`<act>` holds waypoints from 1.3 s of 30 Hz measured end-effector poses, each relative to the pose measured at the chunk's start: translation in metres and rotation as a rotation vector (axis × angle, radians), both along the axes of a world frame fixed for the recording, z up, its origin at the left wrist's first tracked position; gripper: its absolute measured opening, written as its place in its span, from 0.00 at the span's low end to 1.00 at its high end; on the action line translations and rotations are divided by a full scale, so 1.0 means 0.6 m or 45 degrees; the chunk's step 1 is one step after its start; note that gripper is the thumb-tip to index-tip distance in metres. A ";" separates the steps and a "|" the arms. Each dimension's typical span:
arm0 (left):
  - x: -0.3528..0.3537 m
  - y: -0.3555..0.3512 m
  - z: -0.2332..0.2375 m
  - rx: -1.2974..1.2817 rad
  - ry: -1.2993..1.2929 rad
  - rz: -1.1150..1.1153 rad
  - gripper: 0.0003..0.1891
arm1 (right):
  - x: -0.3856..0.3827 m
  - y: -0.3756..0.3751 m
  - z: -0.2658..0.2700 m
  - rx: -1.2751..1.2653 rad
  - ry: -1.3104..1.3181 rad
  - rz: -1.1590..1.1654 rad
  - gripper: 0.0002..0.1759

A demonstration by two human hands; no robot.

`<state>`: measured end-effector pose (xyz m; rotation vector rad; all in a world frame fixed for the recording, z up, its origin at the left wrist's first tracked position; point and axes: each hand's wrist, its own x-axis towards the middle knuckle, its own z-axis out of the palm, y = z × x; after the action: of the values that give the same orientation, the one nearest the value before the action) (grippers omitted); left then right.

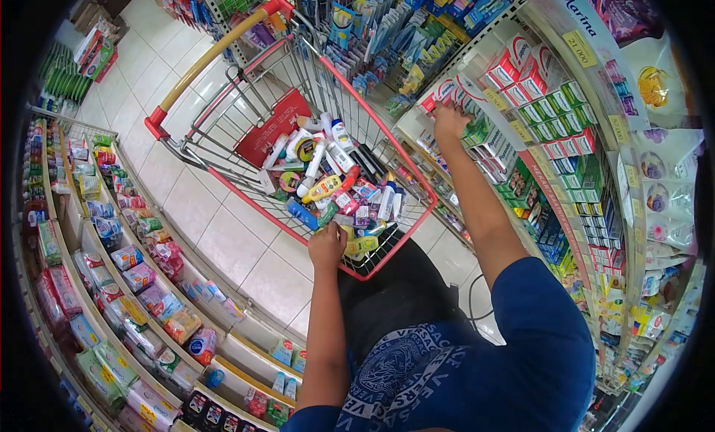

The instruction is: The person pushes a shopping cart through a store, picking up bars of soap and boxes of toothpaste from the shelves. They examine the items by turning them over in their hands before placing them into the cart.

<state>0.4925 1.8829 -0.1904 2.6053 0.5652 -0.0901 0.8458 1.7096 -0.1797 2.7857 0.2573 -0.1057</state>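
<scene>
A shopping cart with a red rim stands in front of me, a heap of toiletries in its basket. My left hand is closed round the rim on the near side. Close to it in the cart lie a blue tube and a yellow bottle. On the right, my right arm reaches to a shelf, where my right hand rests at red and white toothpaste boxes. Its fingers are spread over the boxes' edge; whether they touch a box is hard to see. Green boxes sit just beside that hand.
Shelves of packaged goods curve along the left side. More toothpaste boxes and hanging pouches line the right. Toothbrush packs hang on a rack beyond the cart. A tiled floor runs between the shelves.
</scene>
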 end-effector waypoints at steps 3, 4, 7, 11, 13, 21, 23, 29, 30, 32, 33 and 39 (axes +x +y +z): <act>-0.006 0.001 -0.011 -0.012 -0.047 -0.021 0.07 | 0.008 -0.015 -0.010 0.006 -0.104 0.022 0.12; -0.007 0.001 -0.012 -0.012 -0.046 -0.019 0.07 | 0.008 -0.017 -0.002 0.007 -0.103 0.024 0.12; -0.007 0.001 -0.012 -0.025 -0.047 -0.022 0.07 | 0.014 -0.022 0.021 0.189 -0.106 0.008 0.13; -0.007 0.000 -0.013 -0.025 -0.070 -0.006 0.07 | 0.016 -0.030 0.030 0.641 -0.062 -0.187 0.16; -0.008 0.000 -0.011 -0.020 -0.095 -0.006 0.07 | 0.012 -0.030 0.037 0.719 -0.150 -0.151 0.18; -0.002 0.000 0.000 -0.019 -0.113 -0.014 0.07 | -0.026 -0.031 0.034 0.857 -0.381 -0.067 0.18; -0.003 0.000 0.000 -0.019 -0.106 -0.027 0.07 | -0.042 -0.030 0.042 0.984 -0.393 -0.036 0.18; -0.006 0.000 -0.008 -0.003 -0.175 -0.033 0.06 | -0.068 -0.017 0.048 1.098 -0.408 0.137 0.20; -0.005 -0.001 -0.006 0.001 -0.171 -0.028 0.06 | -0.069 -0.014 0.046 1.097 -0.417 0.130 0.20; -0.004 -0.001 -0.005 0.002 -0.172 -0.044 0.06 | -0.069 -0.003 0.043 1.143 -0.295 0.153 0.18; -0.004 0.000 -0.005 0.002 -0.167 -0.051 0.06 | -0.069 0.001 0.042 1.146 -0.304 0.145 0.18; -0.006 -0.002 -0.010 0.031 -0.160 -0.059 0.06 | -0.055 0.008 0.021 1.070 -0.231 0.123 0.19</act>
<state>0.4891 1.8819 -0.1965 2.6256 0.4640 0.0655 0.8128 1.7142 -0.1673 3.5665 0.4781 0.3617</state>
